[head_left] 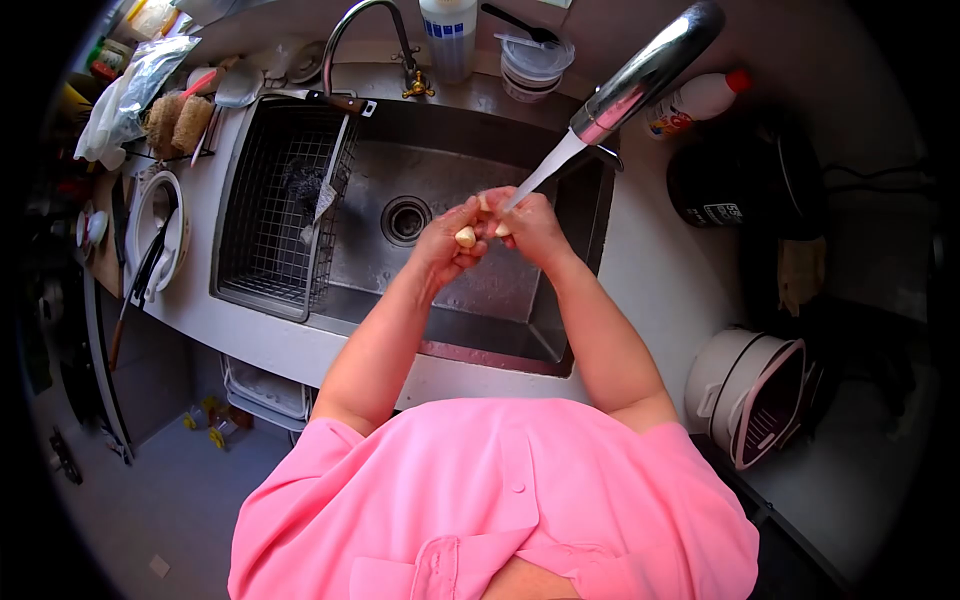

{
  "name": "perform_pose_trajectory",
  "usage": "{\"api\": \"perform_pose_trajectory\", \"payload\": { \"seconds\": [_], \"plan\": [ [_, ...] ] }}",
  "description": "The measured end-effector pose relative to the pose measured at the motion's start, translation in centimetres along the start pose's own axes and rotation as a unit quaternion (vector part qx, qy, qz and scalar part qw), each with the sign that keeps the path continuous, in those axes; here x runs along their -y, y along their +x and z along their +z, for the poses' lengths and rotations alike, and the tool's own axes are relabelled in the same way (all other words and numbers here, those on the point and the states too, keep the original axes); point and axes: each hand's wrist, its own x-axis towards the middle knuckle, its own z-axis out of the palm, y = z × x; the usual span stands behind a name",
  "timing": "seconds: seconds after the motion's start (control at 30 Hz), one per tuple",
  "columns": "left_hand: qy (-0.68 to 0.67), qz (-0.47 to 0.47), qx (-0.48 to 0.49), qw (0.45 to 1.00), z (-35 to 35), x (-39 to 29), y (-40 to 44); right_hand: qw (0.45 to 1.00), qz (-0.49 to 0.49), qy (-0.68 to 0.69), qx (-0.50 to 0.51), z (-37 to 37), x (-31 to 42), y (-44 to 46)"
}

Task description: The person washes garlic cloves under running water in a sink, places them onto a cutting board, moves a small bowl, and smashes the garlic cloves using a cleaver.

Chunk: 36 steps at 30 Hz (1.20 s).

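Observation:
Water runs from the faucet (610, 100) onto my two hands, which meet above the steel sink (375, 190). My left hand (450, 240) is closed around a pale yellowish piece (465, 237) that looks like a garlic clove. In my right hand (530, 225), the fingers are bent round another pale piece (502, 230), partly hidden by fingers and water. The fingertips of both hands are close together or touching. The drain (406, 220) lies to the left of my hands.
A wire rack (285, 210) fills the sink's left side, with a knife (345, 102) across its back. Behind stand a thin curved tap (345, 30), a measuring bottle (449, 40) and tubs (530, 75). A red-capped bottle (695, 102) and white basket (745, 390) are right.

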Motion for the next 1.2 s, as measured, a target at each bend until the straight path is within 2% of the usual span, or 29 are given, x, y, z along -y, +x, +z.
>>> {"api": "perform_pose_trajectory", "payload": {
  "seconds": [0.03,0.1,0.27,0.33,0.37,0.43,0.47,0.53,0.57,0.6,0.63,0.77,0.83,0.87,0.93,0.97,1.03,1.07,1.1,1.17,1.2],
  "plan": [
    [0.002,-0.006,-0.021,1.0,0.4,-0.1,-0.2,0.997,0.051,0.064,0.002,-0.1,0.1,0.0],
    [0.003,-0.012,-0.042,0.999,0.6,0.0,-0.3,0.996,0.062,0.069,-0.01,0.0,-0.2,-0.1],
    [-0.033,-0.008,0.007,0.999,-0.6,0.4,0.1,0.99,0.093,0.09,-0.052,0.3,-0.4,-0.3],
    [-0.01,-0.011,-0.016,1.0,0.1,0.1,-0.2,0.983,0.105,0.141,-0.051,0.2,-0.2,-0.4],
    [0.012,-0.013,-0.041,0.999,0.4,0.1,-0.4,0.983,0.105,0.141,-0.049,0.4,0.0,-0.5],
    [0.024,-0.007,-0.046,0.999,0.4,0.1,-0.3,0.997,0.064,0.029,0.021,0.8,0.6,-0.5],
    [0.036,0.0,-0.049,0.998,0.4,0.1,-0.2,0.997,0.064,0.028,0.021,0.7,0.6,-0.6],
    [-0.005,-0.014,-0.048,0.999,-0.1,0.3,0.2,0.982,0.097,0.154,0.047,0.4,0.6,-0.6],
    [-0.045,-0.028,-0.046,0.998,-0.3,0.2,0.4,0.982,0.096,0.154,0.048,0.3,0.4,-0.7],
    [-0.045,-0.027,-0.047,0.998,-0.4,0.2,0.5,0.956,0.124,0.26,0.045,0.1,0.2,-0.9],
    [-0.07,-0.027,-0.086,0.993,-0.4,0.2,0.6,0.919,0.151,0.363,0.04,0.1,-0.1,-1.1],
    [-0.088,-0.018,-0.177,0.98,-0.1,0.2,0.9,0.926,0.187,0.328,0.01,0.2,-0.9,-1.5],
    [-0.074,-0.013,-0.201,0.977,0.3,0.3,1.1,0.976,0.163,0.137,-0.036,0.5,-0.9,-1.6],
    [-0.059,-0.007,-0.225,0.972,0.5,0.3,1.2,0.977,0.162,0.137,-0.036,0.7,-0.8,-1.7],
    [-0.037,-0.001,-0.221,0.974,0.2,0.8,1.8,0.999,0.037,0.008,0.001,1.2,0.0,-2.1],
    [-0.014,0.003,-0.217,0.976,0.1,1.2,2.1,0.999,0.037,0.007,0.0,1.3,0.1,-2.0],
    [0.013,-0.002,-0.2,0.98,1.0,1.1,2.0,0.991,-0.019,-0.13,-0.026,1.6,0.3,-2.0],
    [0.041,-0.004,-0.183,0.982,1.4,1.0,1.9,0.995,-0.027,-0.066,-0.065,1.8,0.2,-1.9],
    [0.041,-0.004,-0.182,0.982,2.1,0.9,1.6,0.995,-0.028,-0.066,-0.066,1.4,-0.2,-1.5],
    [0.091,0.035,-0.047,0.994,3.2,1.0,0.7,0.99,0.07,0.062,-0.105,0.2,-0.9,-0.5],
    [0.121,0.047,-0.008,0.991,3.0,1.0,0.8,0.989,0.055,0.044,-0.128,0.1,-0.3,-0.5]
  ]
}}
